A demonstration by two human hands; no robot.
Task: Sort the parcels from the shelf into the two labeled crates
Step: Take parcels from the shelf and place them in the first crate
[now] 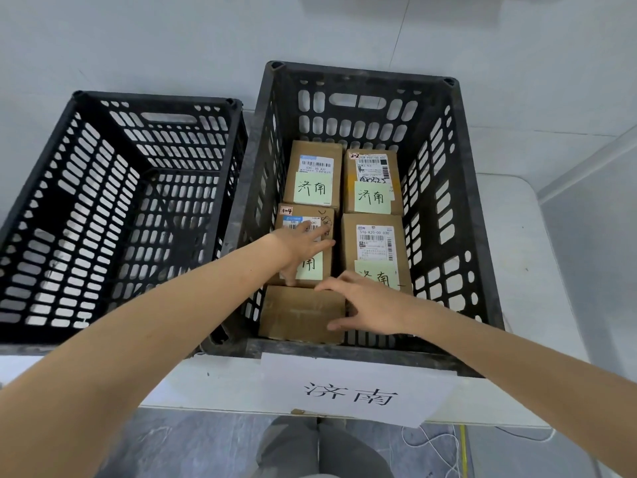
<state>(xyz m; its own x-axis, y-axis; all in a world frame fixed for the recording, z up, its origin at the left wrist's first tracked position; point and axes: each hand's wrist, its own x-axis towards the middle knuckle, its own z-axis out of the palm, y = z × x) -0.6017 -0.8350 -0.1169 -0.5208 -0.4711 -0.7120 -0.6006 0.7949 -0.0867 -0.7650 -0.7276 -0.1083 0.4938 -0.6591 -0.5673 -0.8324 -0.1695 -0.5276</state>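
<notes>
The right black crate (482,257) carries a white paper label (351,391) with handwritten characters on its front. Inside lie several brown cardboard parcels with green sticky notes, among them the back left parcel (315,167) and the back right parcel (372,174). My left hand (303,246) rests with straight fingers on the middle left parcel (324,270). A plain brown parcel (300,313) lies at the crate's near left corner, its label out of sight. My right hand (365,305) touches this parcel's right end with spread fingers. Under my right wrist lies another labelled parcel (375,243).
The left black crate (113,215) stands beside the right one and holds nothing visible. Both crates sit on a white table (537,270) against a pale wall. Below the table edge I see grey trousers (320,450) and white cords (441,443) on the floor.
</notes>
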